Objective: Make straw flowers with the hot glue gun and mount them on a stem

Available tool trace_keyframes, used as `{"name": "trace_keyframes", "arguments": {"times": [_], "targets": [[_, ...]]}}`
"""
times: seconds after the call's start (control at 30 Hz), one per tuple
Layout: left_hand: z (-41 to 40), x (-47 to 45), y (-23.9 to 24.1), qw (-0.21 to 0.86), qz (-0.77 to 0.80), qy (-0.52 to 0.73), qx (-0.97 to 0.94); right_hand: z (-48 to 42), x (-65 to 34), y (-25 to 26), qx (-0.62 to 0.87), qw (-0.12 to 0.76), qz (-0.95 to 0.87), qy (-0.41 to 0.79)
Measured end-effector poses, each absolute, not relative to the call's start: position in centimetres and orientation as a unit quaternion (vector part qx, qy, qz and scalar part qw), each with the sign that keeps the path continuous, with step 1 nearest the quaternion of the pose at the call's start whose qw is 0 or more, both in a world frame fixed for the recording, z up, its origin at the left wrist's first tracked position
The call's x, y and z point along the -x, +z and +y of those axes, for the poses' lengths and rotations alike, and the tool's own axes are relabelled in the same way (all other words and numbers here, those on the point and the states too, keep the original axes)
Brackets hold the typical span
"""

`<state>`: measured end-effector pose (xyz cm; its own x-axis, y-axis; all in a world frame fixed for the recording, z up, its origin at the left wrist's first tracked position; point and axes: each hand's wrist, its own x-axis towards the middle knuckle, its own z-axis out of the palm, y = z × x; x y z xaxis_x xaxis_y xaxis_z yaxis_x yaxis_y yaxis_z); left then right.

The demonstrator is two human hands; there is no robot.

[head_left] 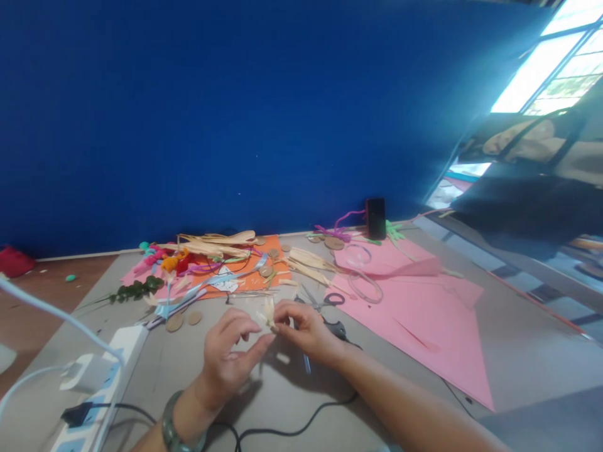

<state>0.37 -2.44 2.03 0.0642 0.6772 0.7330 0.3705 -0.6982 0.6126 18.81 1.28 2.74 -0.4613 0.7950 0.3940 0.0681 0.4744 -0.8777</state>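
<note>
Hands: left hand [230, 351] and right hand [306, 333] meet over the grey table [518, 351], fingertips pinched together on one small pale husk piece [267, 314].
Left hand: fingers curled, thumb and forefinger closed on the piece's lower end; a green band sits on the wrist.
Right hand: fingers bent, tips closed on the piece from the other side.
Husk piece: held just above the table, between both hands, its frayed end pointing up.
Scissors [323, 300]: lying just beyond the right hand.
Glue gun [336, 329]: beside the right hand, partly hidden by it, black cord trailing toward the viewer.
Pink paper [424, 326]: spread to the right.
Orange paper [245, 276]: farther back, under husk strips and ribbon.
Power strip [108, 370]: at the left edge.
</note>
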Motion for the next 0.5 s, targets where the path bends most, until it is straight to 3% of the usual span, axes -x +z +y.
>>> {"name": "trace_keyframes", "arguments": {"times": [0.5], "targets": [[-2.32, -0.52, 2.27, 0.151, 0.362, 0.542, -0.744, 0.90, -18.78, 3.26, 0.291, 0.408, -0.719, 0.481]]}}
